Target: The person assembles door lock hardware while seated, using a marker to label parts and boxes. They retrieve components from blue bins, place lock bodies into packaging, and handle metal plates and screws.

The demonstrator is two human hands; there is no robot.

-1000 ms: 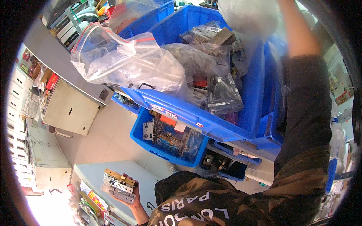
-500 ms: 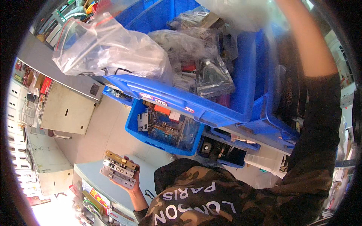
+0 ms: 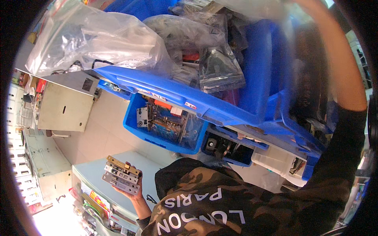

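Head view, left hand (image 3: 132, 188) gripping stacked grey-and-brass metal lock plates (image 3: 121, 174)

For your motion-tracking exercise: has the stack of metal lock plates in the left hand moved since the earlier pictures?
Cannot tell. The stack of metal lock plates in the left hand keeps about the same gap to the small blue bin; the whole view shifts with the head.

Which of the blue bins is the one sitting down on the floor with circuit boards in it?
The small blue bin below the big top bin. It alone sits on the pale floor, open and holding circuit boards; the big bin above is stuffed with plastic bags.
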